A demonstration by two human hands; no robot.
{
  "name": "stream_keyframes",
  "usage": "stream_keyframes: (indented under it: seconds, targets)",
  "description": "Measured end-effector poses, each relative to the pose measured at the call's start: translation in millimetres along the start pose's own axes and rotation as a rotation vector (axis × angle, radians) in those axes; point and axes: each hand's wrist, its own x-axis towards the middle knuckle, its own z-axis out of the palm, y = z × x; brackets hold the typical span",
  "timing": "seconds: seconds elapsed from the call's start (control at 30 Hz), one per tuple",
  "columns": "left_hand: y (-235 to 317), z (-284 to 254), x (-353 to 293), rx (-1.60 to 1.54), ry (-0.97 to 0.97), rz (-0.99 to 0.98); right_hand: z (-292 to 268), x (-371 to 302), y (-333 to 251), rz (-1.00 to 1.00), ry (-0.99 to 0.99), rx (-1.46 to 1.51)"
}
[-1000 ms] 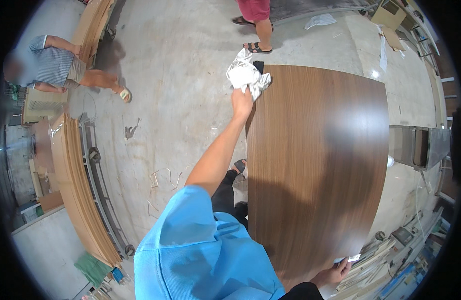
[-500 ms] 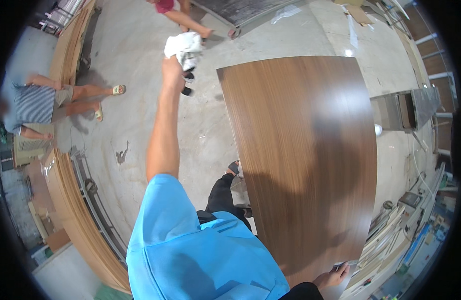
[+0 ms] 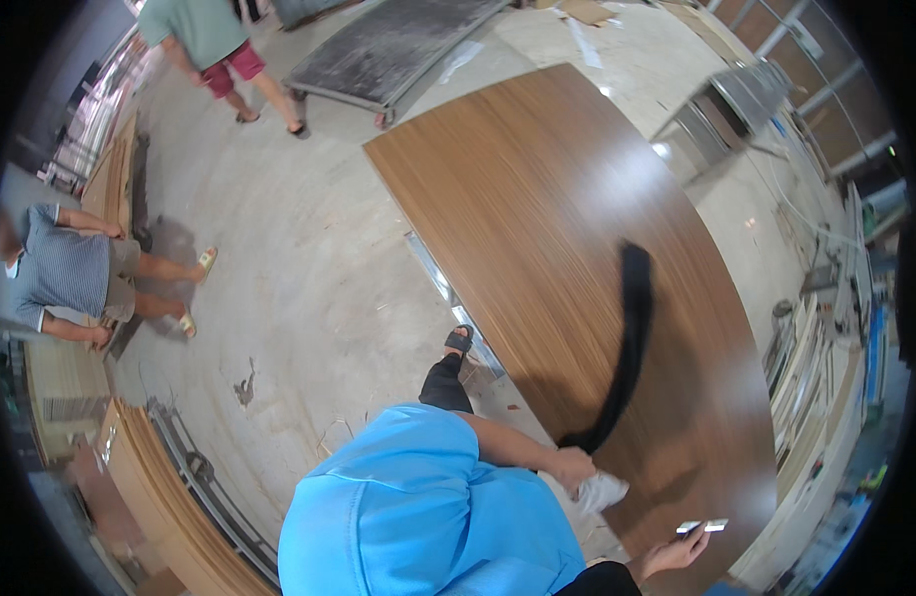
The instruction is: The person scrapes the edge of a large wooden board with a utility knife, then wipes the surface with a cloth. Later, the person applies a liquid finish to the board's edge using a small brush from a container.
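Observation:
A large board (image 3: 537,228) with a brown wood-grain face lies in front of me. My left hand (image 3: 571,467) is closed round a crumpled white cloth (image 3: 602,491) above the board's near left edge. From that hand a long black strip of cloth (image 3: 632,343) stretches out over the board, smeared by motion. Low on the right, my right hand (image 3: 680,552) grips a small flat shiny metal piece (image 3: 714,525) with a dark middle, over the board's near end. Its exact kind is too small to make out.
Two people stand to the left, one in a striped shirt (image 3: 71,263), one in red shorts (image 3: 234,68). A dark wheeled platform (image 3: 398,50) stands beyond the board. Stacked panels (image 3: 170,507) lie at lower left, long strips (image 3: 801,353) at right, a metal stand (image 3: 741,104) at far right.
My left hand has swung from far out ahead back to the board, bringing the white cloth; the black cloth now streams over it. The view has turned, and the person in red shorts shows more fully.

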Motion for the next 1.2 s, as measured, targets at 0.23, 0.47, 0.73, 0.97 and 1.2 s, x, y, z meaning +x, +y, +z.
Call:
stream_keyframes:
  seconds: [0.23,0.47,0.73,0.97,1.2]
  targets:
    - [92.7,73.1,80.2,-0.065,0.303,-0.048,-344.3,-49.5,127.1,0.182,0.459,-0.058]
    - [23.9,15.4,149.1,0.654,0.503,-0.531,-519.5,-202.6,136.4,0.369,0.717,-0.012]
    - [65.9,89.4,286.6,0.711,0.716,-0.357,-545.8,-216.4,178.8,0.498,0.96,-0.062]
    - [170.3,276.5,483.0,0.732,0.458,0.127,-630.7,-208.2,230.9,0.85,1.211,-0.205]
    - [214.8,334.7,659.1,0.727,0.427,-0.181,-690.5,-253.7,236.1,0.883,1.381,-0.116]
